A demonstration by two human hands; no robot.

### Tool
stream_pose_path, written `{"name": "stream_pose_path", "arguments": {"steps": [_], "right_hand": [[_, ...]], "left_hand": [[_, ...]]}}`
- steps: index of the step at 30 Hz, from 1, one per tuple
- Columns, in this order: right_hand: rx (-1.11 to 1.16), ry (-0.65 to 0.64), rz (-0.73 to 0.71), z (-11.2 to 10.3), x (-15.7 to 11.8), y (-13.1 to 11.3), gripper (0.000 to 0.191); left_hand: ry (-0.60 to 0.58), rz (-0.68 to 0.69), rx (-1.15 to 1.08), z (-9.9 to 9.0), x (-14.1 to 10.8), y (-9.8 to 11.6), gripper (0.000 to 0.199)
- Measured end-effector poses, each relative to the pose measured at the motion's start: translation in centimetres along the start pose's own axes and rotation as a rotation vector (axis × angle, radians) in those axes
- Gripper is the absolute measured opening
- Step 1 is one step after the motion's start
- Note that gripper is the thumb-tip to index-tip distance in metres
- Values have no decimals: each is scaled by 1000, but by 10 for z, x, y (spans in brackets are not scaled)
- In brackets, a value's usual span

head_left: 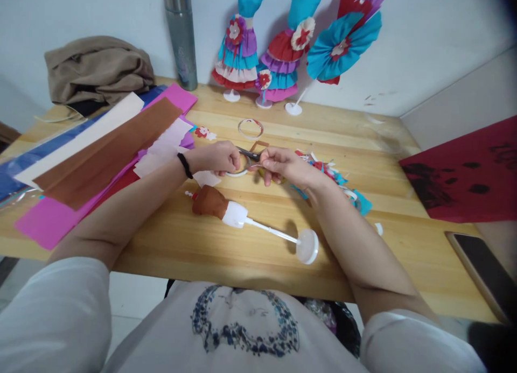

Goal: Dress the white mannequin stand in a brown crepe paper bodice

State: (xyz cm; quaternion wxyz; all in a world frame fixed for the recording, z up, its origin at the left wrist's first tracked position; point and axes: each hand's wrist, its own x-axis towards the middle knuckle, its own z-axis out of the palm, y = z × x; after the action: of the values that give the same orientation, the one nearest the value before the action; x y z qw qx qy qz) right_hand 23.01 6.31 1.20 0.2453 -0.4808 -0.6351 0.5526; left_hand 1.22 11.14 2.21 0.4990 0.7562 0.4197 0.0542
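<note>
My left hand (221, 156), a black band on its wrist, is closed with its fingertips at a tape roll (238, 173); what it pinches is hidden. Opposite it, my right hand (278, 164) pinches a thin pale strip (255, 167) between thumb and finger. Dark scissor blades (248, 153) lie between the hands, and a yellow piece shows partly under the right one. Nearer to me, a small white dress-form doll stand (235, 214) lies on its side, its bodice wrapped in brown paper (210, 201) and its round base to the right.
Crepe paper sheets (109, 152) in brown, pink and white pile up at left. Paper scraps (329, 174) lie beyond my right forearm. Dressed doll stands (238, 55), a flask (181, 44) and a cloth (99, 69) line the wall. A phone (480, 271) rests at the right edge.
</note>
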Motion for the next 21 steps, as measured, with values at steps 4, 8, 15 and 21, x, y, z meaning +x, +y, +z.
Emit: {"name": "stream_pose_path", "arguments": {"steps": [4,8,15,21], "right_hand": [[164,126,23,-8,5,8,38],[179,107,-7,-12,-2,1,35],[-28,-277,-139,6,-23,-27,21],[-93,-333,-228,24,-27,-34,22]], "left_hand": [[-9,-66,84,-1,-4,8,8],[-32,-38,112,-1,-9,13,7],[175,163,25,-4,-16,28,11],[218,276,100,-5,-46,62,13]]}}
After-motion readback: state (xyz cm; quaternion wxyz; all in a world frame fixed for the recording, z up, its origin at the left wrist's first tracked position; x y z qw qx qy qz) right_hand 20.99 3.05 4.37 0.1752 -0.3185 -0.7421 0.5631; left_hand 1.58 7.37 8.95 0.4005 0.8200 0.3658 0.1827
